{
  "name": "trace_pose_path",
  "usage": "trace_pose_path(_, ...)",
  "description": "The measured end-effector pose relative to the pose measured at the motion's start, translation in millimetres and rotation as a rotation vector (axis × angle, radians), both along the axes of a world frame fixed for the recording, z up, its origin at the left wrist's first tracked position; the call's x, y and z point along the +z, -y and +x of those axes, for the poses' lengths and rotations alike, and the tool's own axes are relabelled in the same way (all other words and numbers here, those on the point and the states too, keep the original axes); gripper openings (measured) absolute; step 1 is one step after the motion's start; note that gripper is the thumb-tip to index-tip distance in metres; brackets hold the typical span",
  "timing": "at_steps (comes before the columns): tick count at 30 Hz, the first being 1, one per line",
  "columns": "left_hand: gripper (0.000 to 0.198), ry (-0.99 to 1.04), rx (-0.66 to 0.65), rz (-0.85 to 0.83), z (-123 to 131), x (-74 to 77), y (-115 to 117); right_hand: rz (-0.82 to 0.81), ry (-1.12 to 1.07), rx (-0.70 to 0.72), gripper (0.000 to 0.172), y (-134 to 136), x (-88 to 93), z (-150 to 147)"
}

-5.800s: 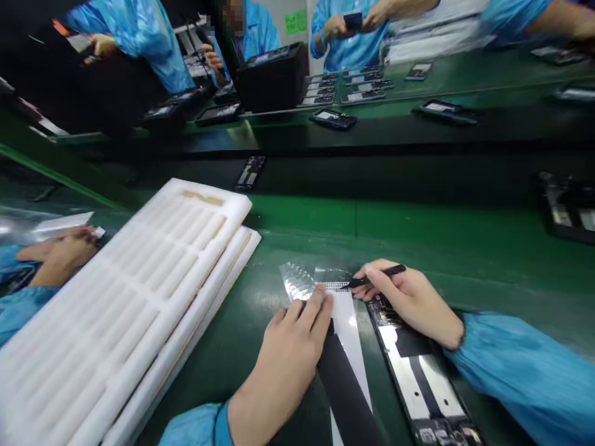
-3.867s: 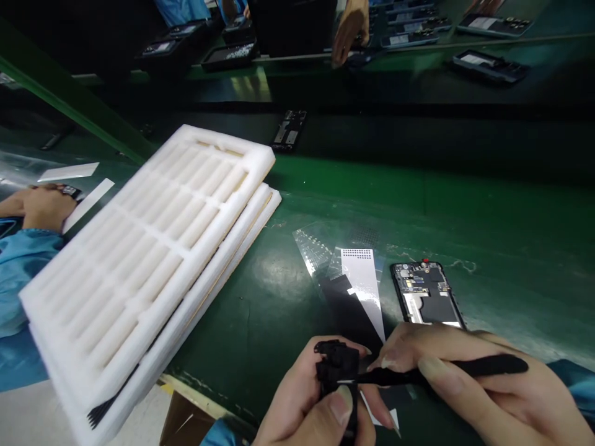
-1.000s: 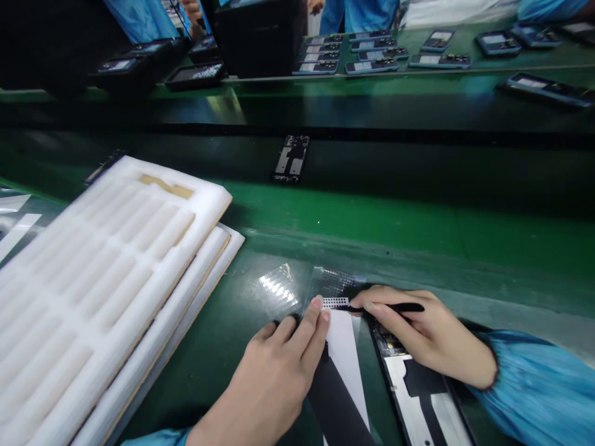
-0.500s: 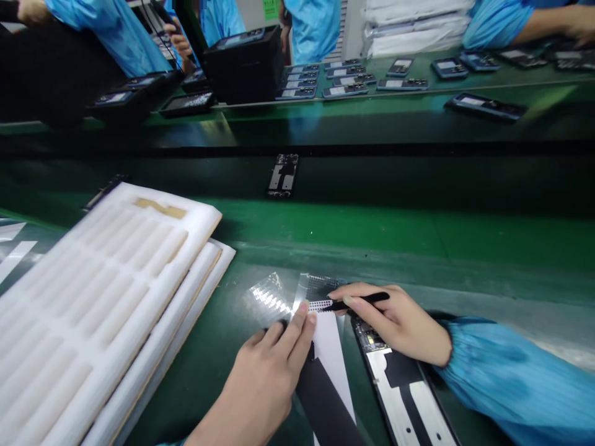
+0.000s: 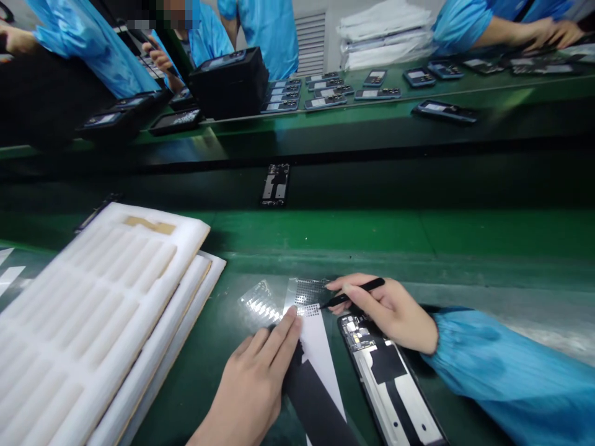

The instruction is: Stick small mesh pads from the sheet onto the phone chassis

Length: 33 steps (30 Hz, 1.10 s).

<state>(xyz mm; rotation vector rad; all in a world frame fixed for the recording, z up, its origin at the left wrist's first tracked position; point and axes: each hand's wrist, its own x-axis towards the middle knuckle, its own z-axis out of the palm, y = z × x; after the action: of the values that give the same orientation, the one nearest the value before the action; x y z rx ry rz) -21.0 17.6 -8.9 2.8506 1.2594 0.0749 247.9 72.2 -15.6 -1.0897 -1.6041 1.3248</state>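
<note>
A: Start at the far left. What's there?

B: A stack of white foam trays with moulded ribs, lying on the green table, its right edge near the left hand.

A: And that hand's fingers?

B: Slightly spread, pressing down flat. The tips rest on a clear film sheet with silver rows, near its right end. A black strip runs out from under the hand, beside a white paper strip.

A: Middle of the frame?

B: A second clear film with a dark dotted mesh patch. Just below it, at the top of the white strip, sits a small dotted white piece.

A: Right hand?

B: Fingers closed narrow around slim black tweezers, the tip at the dotted piece. I can't tell whether it grips anything.

A: Further right?

B: An open-backed phone lies flat just below that hand, its circuit board showing at the top end. Then the blue sleeve of the right arm. Across the table, a co-worker's hand rests among rows of phones.
</note>
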Motion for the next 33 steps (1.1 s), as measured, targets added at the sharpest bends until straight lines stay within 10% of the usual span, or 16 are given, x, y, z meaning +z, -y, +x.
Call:
trace_pose_path(11,0.025,0.758,0.651,-0.438,1.4,12.7,8.4,0.027,0.135,-0.092,0.043,28.3,-4.1,41.1)
trace_pose_path(33,0.023,0.769,0.507,-0.365,3.8,22.1,-3.7,0.201,0.155,-0.004,0.025,30.7,-11.8,41.9)
